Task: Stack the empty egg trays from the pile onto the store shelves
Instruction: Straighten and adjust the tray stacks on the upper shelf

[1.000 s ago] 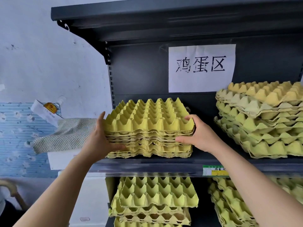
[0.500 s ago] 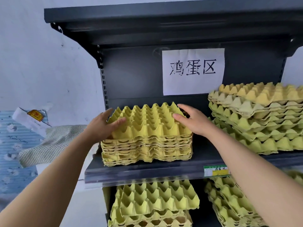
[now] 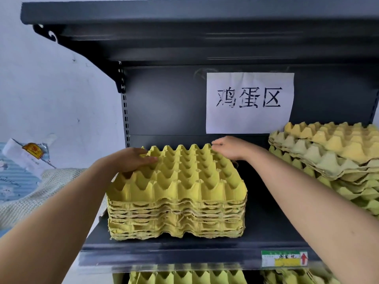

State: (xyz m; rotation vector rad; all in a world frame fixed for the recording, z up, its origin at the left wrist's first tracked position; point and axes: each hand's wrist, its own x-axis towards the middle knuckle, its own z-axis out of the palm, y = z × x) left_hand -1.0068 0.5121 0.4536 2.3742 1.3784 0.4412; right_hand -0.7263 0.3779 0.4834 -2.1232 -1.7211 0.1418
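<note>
The stack (image 3: 176, 201) sits on the shelf (image 3: 184, 249), straight ahead between the 2 hands, its front squared to the shelf edge and its cups empty. The left hand (image 3: 129, 160) lies flat on the top tray's left rear. The right hand (image 3: 231, 148) touches the rear right corner with fingers bent; whether it grips is unclear. Both look equally near. 1 taller pile (image 3: 328, 156) stands apart at right.

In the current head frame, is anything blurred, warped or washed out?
Head view: the wide angle bows the top shelf; the price label is smeared; the paper sign reads sharply; soft light, with deep shadow beside the yellow egg tray stack.
</note>
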